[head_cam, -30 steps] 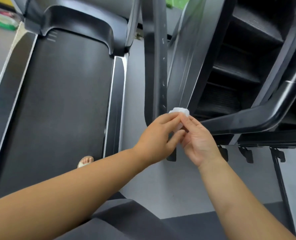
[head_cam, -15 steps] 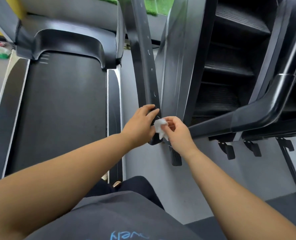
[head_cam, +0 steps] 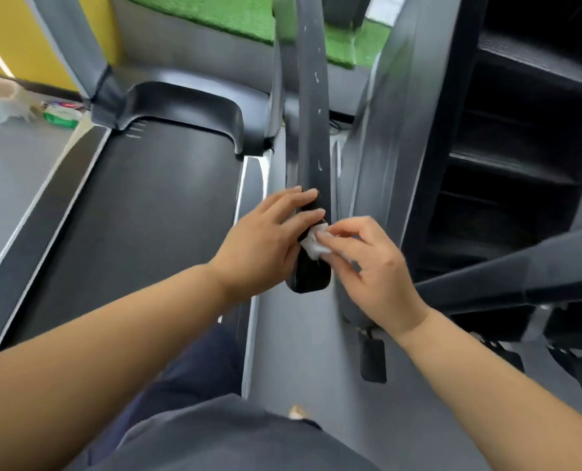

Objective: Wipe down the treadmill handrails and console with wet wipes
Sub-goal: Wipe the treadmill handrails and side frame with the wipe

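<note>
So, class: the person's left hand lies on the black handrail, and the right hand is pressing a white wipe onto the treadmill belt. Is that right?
Not quite. The right hand pinches the white wipe against the near end of the black handrail, not onto the treadmill belt, which lies off to the left. The left hand does lie on the handrail. The head view shows this.

Crumpled white wipe held against black handrail near rounded end; handrail slanted away, flecked with white marks.
</note>
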`<action>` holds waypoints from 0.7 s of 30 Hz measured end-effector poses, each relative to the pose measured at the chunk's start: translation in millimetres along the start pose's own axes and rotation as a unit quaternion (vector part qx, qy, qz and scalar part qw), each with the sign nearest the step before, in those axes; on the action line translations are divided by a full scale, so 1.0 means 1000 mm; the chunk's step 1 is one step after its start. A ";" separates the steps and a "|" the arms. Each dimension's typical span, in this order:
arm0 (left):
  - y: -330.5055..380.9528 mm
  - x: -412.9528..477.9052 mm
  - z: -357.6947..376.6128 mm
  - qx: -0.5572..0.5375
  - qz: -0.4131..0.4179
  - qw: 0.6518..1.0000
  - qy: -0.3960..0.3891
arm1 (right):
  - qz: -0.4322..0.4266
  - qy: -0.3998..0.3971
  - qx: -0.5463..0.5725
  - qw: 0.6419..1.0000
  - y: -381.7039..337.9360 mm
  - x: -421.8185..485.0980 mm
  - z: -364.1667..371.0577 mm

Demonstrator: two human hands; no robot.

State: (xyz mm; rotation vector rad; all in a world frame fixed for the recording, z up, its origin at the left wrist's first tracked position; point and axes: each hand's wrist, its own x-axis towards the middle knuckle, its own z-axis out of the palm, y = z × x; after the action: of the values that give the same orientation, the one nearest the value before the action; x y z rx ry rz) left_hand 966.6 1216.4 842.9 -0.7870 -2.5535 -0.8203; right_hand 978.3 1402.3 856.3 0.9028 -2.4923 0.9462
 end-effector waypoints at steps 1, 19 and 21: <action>-0.001 -0.001 0.003 0.015 0.010 1.000 0.024 | -0.032 0.013 0.011 0.999 0.009 0.000 0.003; 0.117 -0.073 0.034 0.276 -0.118 0.953 0.031 | -0.229 -0.029 0.046 0.972 0.041 0.013 0.004; 0.121 -0.079 0.038 0.296 -0.121 0.947 0.015 | -0.243 -0.025 0.043 0.969 0.047 0.023 0.001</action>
State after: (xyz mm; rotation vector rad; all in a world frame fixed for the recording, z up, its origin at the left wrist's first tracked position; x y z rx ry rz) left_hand 1094.9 1290.6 827.4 -0.2712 -2.6741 -0.0894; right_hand 929.7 1418.8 844.3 1.4904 -2.1203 0.8691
